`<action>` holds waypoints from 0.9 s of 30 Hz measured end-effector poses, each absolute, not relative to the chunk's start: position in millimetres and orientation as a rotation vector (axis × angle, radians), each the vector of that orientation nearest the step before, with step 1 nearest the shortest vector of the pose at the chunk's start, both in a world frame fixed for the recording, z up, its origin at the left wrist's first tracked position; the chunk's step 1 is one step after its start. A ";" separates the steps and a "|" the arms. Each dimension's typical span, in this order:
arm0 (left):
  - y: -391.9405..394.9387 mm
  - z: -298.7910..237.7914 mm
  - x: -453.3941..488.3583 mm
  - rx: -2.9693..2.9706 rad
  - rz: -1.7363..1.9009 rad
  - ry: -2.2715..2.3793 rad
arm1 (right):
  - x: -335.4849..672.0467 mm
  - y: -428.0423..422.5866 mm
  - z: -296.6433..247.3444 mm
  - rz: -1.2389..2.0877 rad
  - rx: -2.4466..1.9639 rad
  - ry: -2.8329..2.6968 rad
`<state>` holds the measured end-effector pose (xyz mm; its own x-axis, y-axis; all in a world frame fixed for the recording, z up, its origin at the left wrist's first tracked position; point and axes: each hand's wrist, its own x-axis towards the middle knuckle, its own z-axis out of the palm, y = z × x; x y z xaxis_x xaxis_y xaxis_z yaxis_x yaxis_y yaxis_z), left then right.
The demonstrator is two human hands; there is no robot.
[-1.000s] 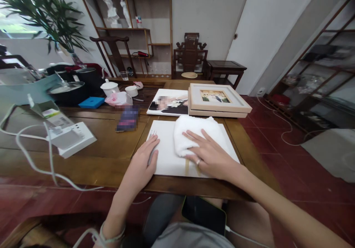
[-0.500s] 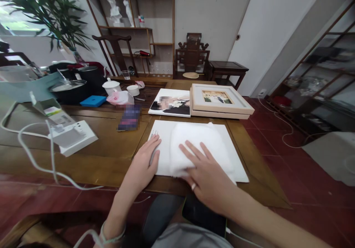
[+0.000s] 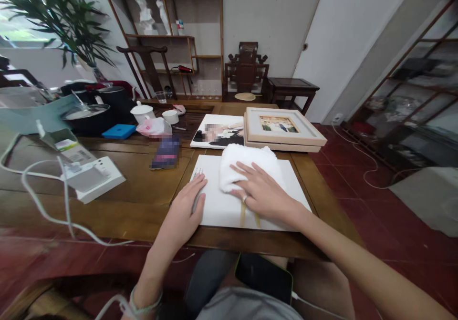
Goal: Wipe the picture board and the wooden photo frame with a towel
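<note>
A flat white panel (image 3: 218, 212) lies on the table in front of me, with small dark print near its left edge. My left hand (image 3: 188, 205) is open, resting flat on the panel's left side. A folded white towel (image 3: 229, 155) is bunched on the panel under my right hand (image 3: 263, 189). That hand grips and presses the towel, its fingers spread over the top and a ring on one finger. Two yellowish strips (image 3: 243, 214) show on the panel just below the right hand. The panel's far right part is partly hidden by the towel and arm.
Behind the panel lie a photo print (image 3: 218, 131) and stacked picture frames (image 3: 307, 136). To the left are a patterned dark item (image 3: 166, 153), an open white box (image 3: 107, 179) with a cable, a blue box (image 3: 119, 130) and a pot (image 3: 86, 119). A phone (image 3: 265, 277) rests on my lap.
My right hand has slid the towel away from me, toward the panel's far edge. The yellowish strips on the near part now show. My left hand has stayed in place.
</note>
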<state>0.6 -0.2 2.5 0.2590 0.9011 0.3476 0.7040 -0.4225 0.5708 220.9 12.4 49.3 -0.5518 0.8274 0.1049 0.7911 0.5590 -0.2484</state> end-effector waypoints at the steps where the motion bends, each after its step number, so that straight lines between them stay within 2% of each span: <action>1: -0.3 2.8 0.6 2.231 0.930 1.480 | 218.7 20.6 47.7 0.214 -1.383 -2.573; 5: 0.0 2.4 0.5 2.226 0.950 1.472 | 202.9 28.0 39.0 0.006 -1.480 -2.551; 10: 0.6 1.1 -0.3 2.236 0.953 1.454 | 181.8 -20.5 31.5 -0.114 -1.371 -2.610; 17: 0.9 3.4 -1.7 2.224 0.885 1.443 | 184.7 -75.8 54.7 0.123 -1.056 -2.875; 22: 0.3 2.1 -0.6 2.241 0.916 1.455 | 206.3 -34.0 58.1 0.273 -1.177 -2.735; 27: -1.2 3.5 1.0 2.191 0.923 1.485 | 212.7 22.9 52.5 0.220 -1.385 -2.601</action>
